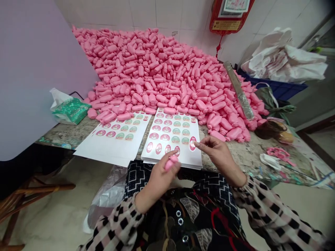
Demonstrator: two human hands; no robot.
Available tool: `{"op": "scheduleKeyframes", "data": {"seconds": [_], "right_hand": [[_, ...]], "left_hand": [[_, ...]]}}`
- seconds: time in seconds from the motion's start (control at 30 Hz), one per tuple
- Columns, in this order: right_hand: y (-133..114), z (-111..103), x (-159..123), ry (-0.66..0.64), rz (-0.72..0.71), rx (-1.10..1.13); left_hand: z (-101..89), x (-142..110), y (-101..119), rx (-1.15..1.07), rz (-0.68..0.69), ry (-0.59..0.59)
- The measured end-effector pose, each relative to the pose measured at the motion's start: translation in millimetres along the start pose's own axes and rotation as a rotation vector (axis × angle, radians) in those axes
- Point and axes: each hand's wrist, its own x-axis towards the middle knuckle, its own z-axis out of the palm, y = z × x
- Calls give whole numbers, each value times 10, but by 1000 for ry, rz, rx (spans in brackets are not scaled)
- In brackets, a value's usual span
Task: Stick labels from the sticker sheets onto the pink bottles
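Note:
My left hand point(159, 179) is shut on a pink oblong bar point(171, 162), probably a soap, just above the sheet's lower edge. My right hand point(218, 157) pinches a pink oval sticker point(192, 143) at the right edge of a stack of white sticker sheets point(171, 136). Rows of round and oval labels in pink and green cover that stack. A second white sticker sheet point(104, 150) lies to its left. Behind both rises a large heap of pink bars point(146, 73), spilling down to the sheets' top edges.
The worn, stained tabletop point(243, 157) holds a green packet point(70, 109) at left and pink scraps point(280, 153) at right. A long wrapped rod point(238, 90) lies on the heap. A blue crate point(274, 85) with white plastic sacks point(284, 57) stands beyond.

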Motion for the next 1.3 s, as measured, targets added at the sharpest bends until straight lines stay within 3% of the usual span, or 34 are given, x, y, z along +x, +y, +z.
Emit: {"op": "scheduleKeyframes", "data": {"seconds": [0.13,0.23,0.57,0.87,1.03,1.13,1.3], "right_hand": [[-162,216,-244,-84,-10,91],[-188,349,-363,-146,11,93],[-102,406,-435,-192,-30,-59],[-75,423,-442,-212,-60,-173],[-159,310,-495,-222,-233,-492],[-184,236,-467,-160,-265,-642],[-79,312,-359,-258,12,-227]], "left_hand": [[17,130,113,-734,-297,55],[64,212,140,-898,-354,119],[139,222,43,-828,-338,48],[144,178,89,-733,-272,-4],[41,127,110,-611,-285,-159],[-23,112,92,-583,-315,-173],[-4,73,48,-479,-364,-337]]}}
